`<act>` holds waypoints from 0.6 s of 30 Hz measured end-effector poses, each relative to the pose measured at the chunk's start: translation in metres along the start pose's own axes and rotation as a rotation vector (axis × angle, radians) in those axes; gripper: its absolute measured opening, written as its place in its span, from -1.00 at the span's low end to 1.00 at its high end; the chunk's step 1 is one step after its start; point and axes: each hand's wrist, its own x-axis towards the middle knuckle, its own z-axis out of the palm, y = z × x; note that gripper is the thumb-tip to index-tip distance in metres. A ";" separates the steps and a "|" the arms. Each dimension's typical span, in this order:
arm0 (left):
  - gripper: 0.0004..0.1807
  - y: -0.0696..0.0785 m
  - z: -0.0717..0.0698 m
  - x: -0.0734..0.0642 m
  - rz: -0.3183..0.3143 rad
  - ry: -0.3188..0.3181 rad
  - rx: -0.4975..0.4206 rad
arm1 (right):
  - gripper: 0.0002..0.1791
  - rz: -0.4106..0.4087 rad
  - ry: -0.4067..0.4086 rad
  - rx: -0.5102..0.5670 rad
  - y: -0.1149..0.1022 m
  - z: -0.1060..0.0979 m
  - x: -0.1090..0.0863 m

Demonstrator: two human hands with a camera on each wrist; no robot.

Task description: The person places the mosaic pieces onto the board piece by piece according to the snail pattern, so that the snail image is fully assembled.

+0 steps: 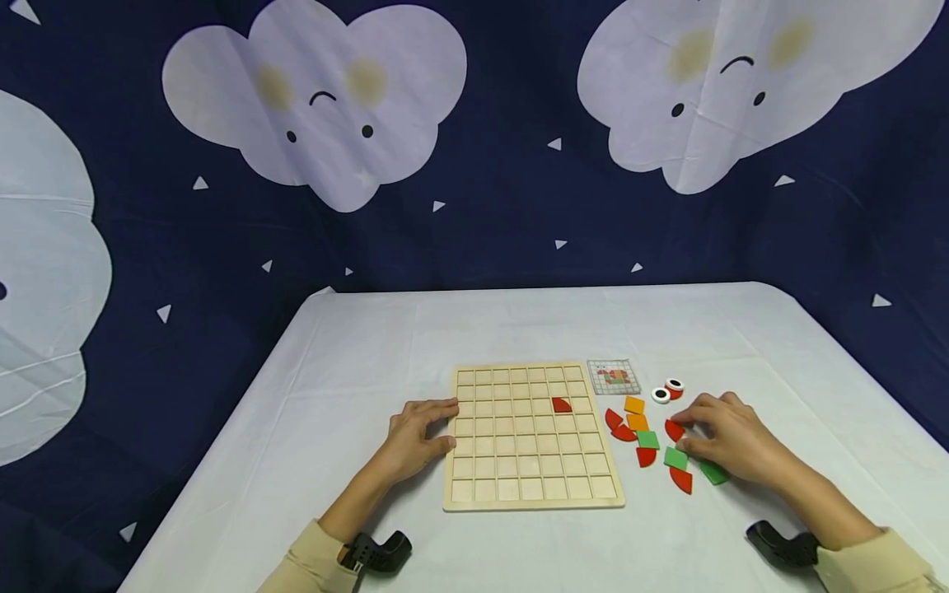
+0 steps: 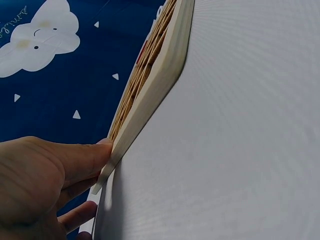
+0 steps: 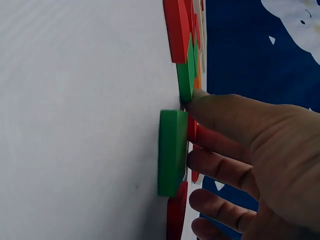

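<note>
A square wooden grid board (image 1: 519, 506) lies on the table with one red quarter-circle piece (image 1: 562, 405) in a cell at its upper right. My left hand (image 1: 415, 436) touches the board's left edge, thumb and fingers spread apart along it. To the right of the board, my right hand (image 1: 730, 436) pinches another red quarter-circle piece (image 1: 673, 430) between thumb and index finger, low at the table. Close by the right thumb is a green piece (image 1: 675, 459). Below that hand lies a second green piece (image 3: 172, 152), partly covered in the head view.
Loose red, orange (image 1: 634, 404) and green pieces lie between board and right hand. Two white discs with black centres (image 1: 661, 395) sit farther back, one overlapping a red piece. A small pattern card (image 1: 614, 377) rests beside the board's upper right corner. White cloth (image 1: 385, 346) covers the table.
</note>
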 end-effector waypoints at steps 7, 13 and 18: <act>-0.50 0.000 0.000 0.000 -0.002 0.001 -0.002 | -0.66 0.010 -0.010 -0.007 -0.002 0.001 0.002; -0.50 0.001 0.000 0.000 -0.002 0.005 0.002 | -0.71 0.032 0.014 -0.010 0.001 0.001 0.002; -0.50 0.000 0.001 0.000 0.000 0.005 0.005 | -0.75 0.039 0.055 -0.031 0.005 0.001 0.003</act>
